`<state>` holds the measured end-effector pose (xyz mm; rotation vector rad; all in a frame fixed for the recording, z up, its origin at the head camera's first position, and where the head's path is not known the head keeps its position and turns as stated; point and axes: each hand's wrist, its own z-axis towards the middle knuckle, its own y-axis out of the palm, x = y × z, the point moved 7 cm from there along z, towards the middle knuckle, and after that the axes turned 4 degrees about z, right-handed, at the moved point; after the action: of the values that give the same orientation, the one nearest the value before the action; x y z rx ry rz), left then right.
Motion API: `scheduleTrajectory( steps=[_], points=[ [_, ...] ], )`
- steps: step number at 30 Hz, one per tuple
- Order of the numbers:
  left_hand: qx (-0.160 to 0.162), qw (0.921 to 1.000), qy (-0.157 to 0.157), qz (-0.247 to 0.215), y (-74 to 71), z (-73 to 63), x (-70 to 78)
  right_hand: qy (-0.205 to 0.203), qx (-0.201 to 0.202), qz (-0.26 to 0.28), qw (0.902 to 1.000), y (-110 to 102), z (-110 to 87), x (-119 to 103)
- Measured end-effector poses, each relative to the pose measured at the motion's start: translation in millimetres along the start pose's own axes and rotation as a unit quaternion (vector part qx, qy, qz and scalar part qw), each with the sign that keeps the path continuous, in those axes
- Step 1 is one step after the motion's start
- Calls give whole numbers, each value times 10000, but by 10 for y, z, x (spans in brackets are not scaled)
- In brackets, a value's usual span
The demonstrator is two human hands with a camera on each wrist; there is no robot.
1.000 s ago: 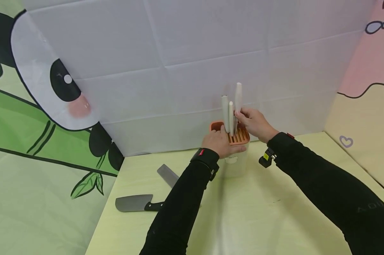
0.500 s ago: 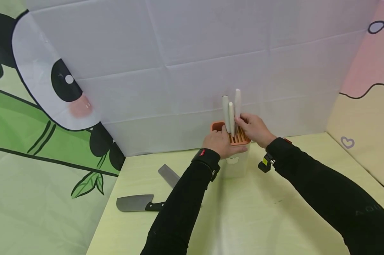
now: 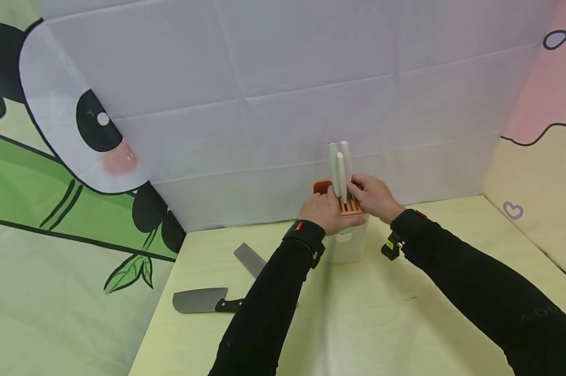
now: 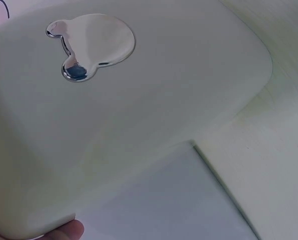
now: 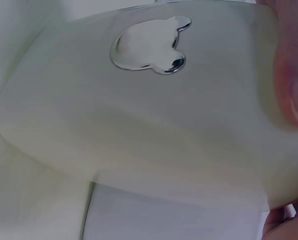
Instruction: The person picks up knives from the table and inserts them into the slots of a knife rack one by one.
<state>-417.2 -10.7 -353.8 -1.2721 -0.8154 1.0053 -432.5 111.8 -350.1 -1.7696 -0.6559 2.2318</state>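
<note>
A pale knife block (image 3: 350, 250) with an orange slotted top (image 3: 322, 185) stands near the back of the table. My left hand (image 3: 326, 211) grips its upper edge, thumb along the front. With its fingertips my right hand (image 3: 374, 197) pinches the lower end of a white-handled knife (image 3: 346, 155), whose blade is hidden among the slots. Beside it, two more white handles (image 3: 333, 167) stick up from the top. Both wrist views show the block's front with a shiny bear-shaped badge (image 4: 101, 40); a fingertip (image 4: 71, 229) curls round its edge in the left wrist view.
Left of the block, a cleaver (image 3: 200, 300) with a black handle lies on the table (image 3: 405, 324). Behind it is another broad blade (image 3: 250, 258), partly covered by my left sleeve. A white sheet (image 3: 264, 130) hangs close behind the block.
My right hand has moved down with the knife, whose handle now stands lower and closer to the other two. My left hand stays on the block.
</note>
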Motion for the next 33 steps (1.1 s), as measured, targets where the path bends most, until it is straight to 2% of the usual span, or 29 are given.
scheduleTrajectory(
  steps=[4, 8, 15, 19, 22, 28, 33],
  points=[
    [-28, 10000, 9, -6, 25, 22, 4, -133, 41, -207, 9997, -9, 6, 17],
    [-18, 10000, -7, -53, 37, 28, 7, -583, 154, -441, 9972, -12, -5, -5],
    [-58, 9999, -41, -147, 31, 28, 9, -1380, 656, -670, 9860, -7, -48, -73],
    [-104, 9997, -62, -215, 24, 28, 9, -1638, 926, -717, 9795, -15, -44, -59],
    [-143, 9996, -53, -252, 24, 27, 11, -1512, 936, -723, 9814, -17, -36, -16],
    [-147, 9991, -92, -380, 32, 31, -2, -689, 515, -10, 9963, 20, -35, 75],
    [-138, 9993, -65, -353, 57, 50, -8, -493, 477, 265, 9973, 33, -31, 120]
  ],
)
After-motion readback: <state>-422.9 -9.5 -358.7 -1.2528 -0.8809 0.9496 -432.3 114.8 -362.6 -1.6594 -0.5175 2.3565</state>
